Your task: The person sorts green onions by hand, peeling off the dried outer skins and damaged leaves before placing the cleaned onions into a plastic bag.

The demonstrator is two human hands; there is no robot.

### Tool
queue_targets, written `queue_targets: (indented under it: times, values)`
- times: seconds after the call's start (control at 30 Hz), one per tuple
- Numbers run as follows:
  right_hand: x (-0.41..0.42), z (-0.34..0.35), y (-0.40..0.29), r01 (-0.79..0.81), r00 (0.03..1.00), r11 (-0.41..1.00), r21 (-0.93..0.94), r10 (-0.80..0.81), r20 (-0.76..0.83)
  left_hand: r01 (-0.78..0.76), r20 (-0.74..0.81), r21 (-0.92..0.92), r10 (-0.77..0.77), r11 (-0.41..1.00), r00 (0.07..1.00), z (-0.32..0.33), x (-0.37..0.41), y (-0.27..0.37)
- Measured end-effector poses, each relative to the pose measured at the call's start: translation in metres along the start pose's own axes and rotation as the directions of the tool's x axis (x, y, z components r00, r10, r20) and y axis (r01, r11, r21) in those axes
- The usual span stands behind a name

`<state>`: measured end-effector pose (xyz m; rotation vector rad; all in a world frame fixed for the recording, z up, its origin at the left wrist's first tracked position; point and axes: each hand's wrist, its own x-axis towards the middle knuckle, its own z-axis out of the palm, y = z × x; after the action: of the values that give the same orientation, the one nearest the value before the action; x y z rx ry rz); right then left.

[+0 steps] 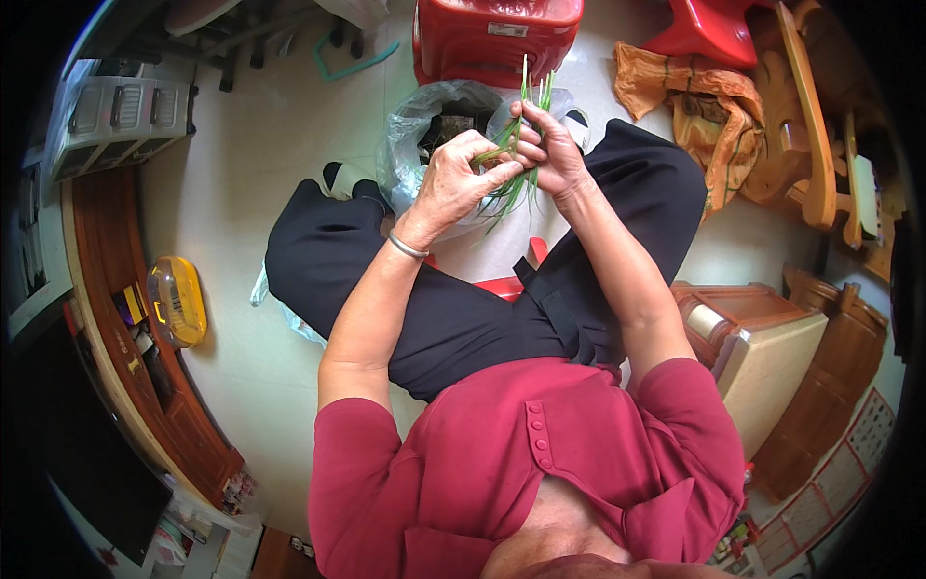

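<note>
Both hands are on a loose bunch of thin green stalks (527,155), like chives or garlic shoots, with pale ends pointing away from me. My left hand (463,170), with a metal bangle (407,244) at its wrist, pinches some stalks between thumb and fingers. My right hand (553,148) holds the bunch, fingers curled around the stalks. Beneath and behind the hands stands an opened clear plastic bag (401,137) on the floor, between my feet. Dark matter shows inside it, too shaded to identify.
A red plastic stool (499,36) stands just beyond the bag. To the right lie an orange mesh sack (712,123) and a wooden chair (810,123). A yellow case (179,300) sits on the floor by a wooden cabinet (119,275) at left.
</note>
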<state>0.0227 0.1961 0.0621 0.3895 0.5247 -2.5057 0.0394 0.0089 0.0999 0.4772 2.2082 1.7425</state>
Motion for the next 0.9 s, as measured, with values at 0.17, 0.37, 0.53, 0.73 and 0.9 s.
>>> queue_targets:
  times: [0.17,0.37,0.53,0.73,0.9]
  values:
    - [0.001,-0.002,0.002,0.006,1.000,0.999,-0.039,-0.007,-0.030,0.004,-0.027,0.032,-0.003,0.999,1.000,0.002,0.002,-0.007]
    - [0.002,-0.005,0.005,0.016,0.999,0.999,-0.047,-0.018,-0.042,0.000,-0.042,0.118,0.005,0.993,0.999,0.004,0.002,-0.010]
    - [0.002,-0.003,0.005,0.026,0.998,0.999,-0.021,-0.027,-0.051,0.001,-0.073,0.017,0.000,1.000,0.997,0.006,0.002,-0.013]
    - [0.004,-0.008,0.004,0.052,0.999,0.996,0.066,-0.052,0.003,0.100,-0.060,-0.124,-0.108,0.987,0.992,0.007,0.006,-0.026]
    - [0.002,-0.010,-0.005,0.131,0.991,0.987,0.096,-0.130,-0.015,0.123,-0.056,-0.081,-0.128,0.989,0.990,0.001,0.006,-0.024]
